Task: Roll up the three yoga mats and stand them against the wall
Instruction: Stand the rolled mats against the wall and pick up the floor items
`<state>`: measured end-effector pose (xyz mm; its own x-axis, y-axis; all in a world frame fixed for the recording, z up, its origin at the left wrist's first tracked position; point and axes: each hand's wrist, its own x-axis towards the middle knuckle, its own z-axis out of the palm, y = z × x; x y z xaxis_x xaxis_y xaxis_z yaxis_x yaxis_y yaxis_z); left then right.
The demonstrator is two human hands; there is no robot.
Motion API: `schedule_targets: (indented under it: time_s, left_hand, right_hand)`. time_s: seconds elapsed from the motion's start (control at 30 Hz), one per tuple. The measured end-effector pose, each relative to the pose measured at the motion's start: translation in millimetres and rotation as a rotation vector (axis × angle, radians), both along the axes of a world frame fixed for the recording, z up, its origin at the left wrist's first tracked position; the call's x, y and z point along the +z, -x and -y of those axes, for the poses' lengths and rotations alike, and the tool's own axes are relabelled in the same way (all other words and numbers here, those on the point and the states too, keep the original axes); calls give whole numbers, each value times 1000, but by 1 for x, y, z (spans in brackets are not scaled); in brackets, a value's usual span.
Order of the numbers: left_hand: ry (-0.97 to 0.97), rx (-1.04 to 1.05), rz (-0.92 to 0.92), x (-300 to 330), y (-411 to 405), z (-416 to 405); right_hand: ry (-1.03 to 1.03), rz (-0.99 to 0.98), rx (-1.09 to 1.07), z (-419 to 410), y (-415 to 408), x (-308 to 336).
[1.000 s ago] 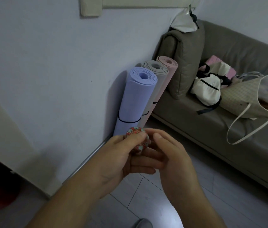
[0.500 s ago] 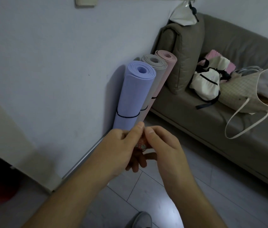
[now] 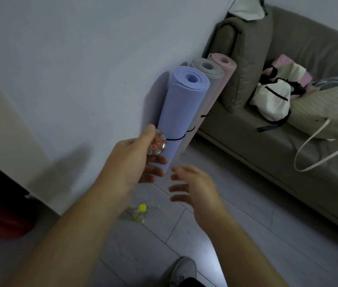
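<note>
Three rolled yoga mats, lilac [image 3: 182, 112], grey [image 3: 211, 79] and pink [image 3: 225, 65], stand banded against the wall [image 3: 81, 69] at frame centre. Task appears complete; no further move seems required. Left hand [image 3: 135, 162] pinches a small patterned disc [image 3: 157, 143]; right hand [image 3: 197, 187] hangs with fingers spread, holding nothing. Mat bases are hidden behind the hands.

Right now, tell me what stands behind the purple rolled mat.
Behind the purple mat stand a grey mat and a pink mat, all leaning on the wall. Their lower parts are covered by the purple one.
</note>
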<state>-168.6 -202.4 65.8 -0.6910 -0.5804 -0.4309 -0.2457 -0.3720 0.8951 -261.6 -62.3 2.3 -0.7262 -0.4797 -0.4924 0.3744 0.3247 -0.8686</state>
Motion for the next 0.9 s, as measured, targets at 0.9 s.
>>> schedule_targets:
  time_s: [0.9]
  left_hand:
    - [-165,43,-20,-39,-1,43]
  right_hand:
    - [-670,-343,469,56,-20,-235]
